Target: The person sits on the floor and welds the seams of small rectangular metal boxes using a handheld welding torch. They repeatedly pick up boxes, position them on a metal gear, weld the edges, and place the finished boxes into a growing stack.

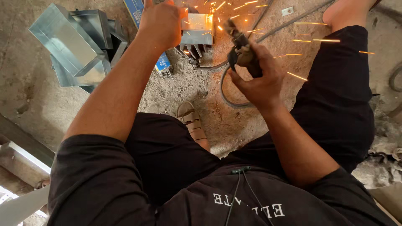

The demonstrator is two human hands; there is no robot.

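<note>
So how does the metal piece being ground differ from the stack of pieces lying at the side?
The ground piece is held under the left hand and throws sparks where the grinder in the right hand meets it; the stack lies untouched, apart from both hands. The ground piece is one item; the stack is several, tilted against each other. Both are shiny grey metal on the dusty floor.

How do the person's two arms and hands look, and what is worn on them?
Both arms are bare from the upper arm down, below short black sleeves of a black shirt. The left hand and the right hand wear no gloves. No watch, ring or bracelet shows. A thin black cord hangs at the collar.
</note>
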